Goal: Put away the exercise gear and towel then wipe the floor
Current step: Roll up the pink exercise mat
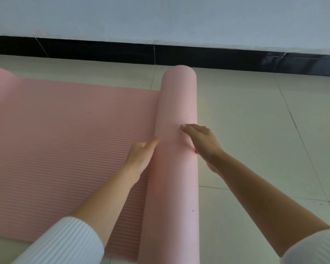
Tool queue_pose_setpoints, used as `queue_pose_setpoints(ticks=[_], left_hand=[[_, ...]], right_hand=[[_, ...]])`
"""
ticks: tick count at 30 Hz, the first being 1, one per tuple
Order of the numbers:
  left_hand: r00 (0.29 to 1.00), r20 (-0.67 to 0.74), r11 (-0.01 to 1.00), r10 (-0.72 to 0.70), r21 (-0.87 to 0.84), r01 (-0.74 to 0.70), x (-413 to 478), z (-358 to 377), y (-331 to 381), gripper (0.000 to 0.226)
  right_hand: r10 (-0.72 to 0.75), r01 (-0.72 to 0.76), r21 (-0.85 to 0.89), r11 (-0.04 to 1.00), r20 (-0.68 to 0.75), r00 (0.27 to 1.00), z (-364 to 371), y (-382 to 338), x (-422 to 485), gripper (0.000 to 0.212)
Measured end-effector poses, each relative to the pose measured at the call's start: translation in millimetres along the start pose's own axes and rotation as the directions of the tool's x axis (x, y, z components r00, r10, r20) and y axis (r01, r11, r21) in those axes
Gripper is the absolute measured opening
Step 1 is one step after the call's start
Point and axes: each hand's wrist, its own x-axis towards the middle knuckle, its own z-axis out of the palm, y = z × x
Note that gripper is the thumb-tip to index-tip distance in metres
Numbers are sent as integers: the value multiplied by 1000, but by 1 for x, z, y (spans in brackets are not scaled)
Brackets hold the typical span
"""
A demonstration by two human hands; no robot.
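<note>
A pink ribbed exercise mat (61,141) lies flat on the tiled floor, its right part wound into a thick roll (176,103) that runs from near the wall towards me. My left hand (141,155) rests against the roll's left side where it meets the flat mat, fingers extended. My right hand (202,141) lies over the top and right side of the roll, thumb tucked low on the right. The mat's far left end (0,77) curls up slightly. No towel is in view.
Pale floor tiles (255,121) stretch to the right of the roll. A black skirting strip (198,56) runs along the base of a white wall (160,18) just beyond the roll's far end.
</note>
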Motion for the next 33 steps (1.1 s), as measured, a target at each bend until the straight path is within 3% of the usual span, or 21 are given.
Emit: queue_pose_setpoints(ticks=[3, 6, 9, 13, 15, 18, 19, 22, 26, 29, 33], left_hand=[[990, 123, 997, -75, 19, 74, -2, -14, -5, 58], [993, 55, 991, -106, -77, 110, -1, -29, -10, 57], [989, -139, 997, -58, -55, 50, 2, -37, -14, 61], [953, -299, 996, 50, 80, -27, 7, -47, -22, 44], [911, -407, 971, 63, 235, 38, 14, -58, -23, 32], [841, -539, 915, 32, 354, 192, 18, -76, -23, 21], [843, -538, 928, 14, 320, 189, 19, -80, -25, 20], [891, -453, 978, -21, 178, 114, 14, -83, -27, 27], [943, -325, 993, -77, 60, 102, 3, -83, -25, 36], [976, -140, 985, -169, 3, 171, -7, -88, -21, 35], [995, -7, 991, -102, 85, 102, -10, -83, -15, 58]], right_hand=[[-10, 11, 149, 989, -7, 1000, 21, -7, 1, 24], [47, -30, 300, 953, -52, 998, 31, -8, 10, 17], [106, -99, 53, 994, -161, 981, 41, 7, 21, 32], [22, -30, -86, 996, -90, 996, 61, 24, 17, 20], [8, -9, 30, 1000, 30, 1000, 65, 21, 16, 22], [108, -143, 368, 919, 113, 988, 70, 18, 18, 34], [143, -165, 385, 908, 87, 986, 73, 20, 19, 36], [220, -236, 204, 950, 95, 971, 83, 31, 18, 43], [340, -414, 323, 851, 262, 903, 93, 38, 16, 72], [342, -447, 326, 833, 330, 880, 95, 40, 15, 54], [359, -452, 375, 809, 292, 886, 85, 43, 14, 41]])
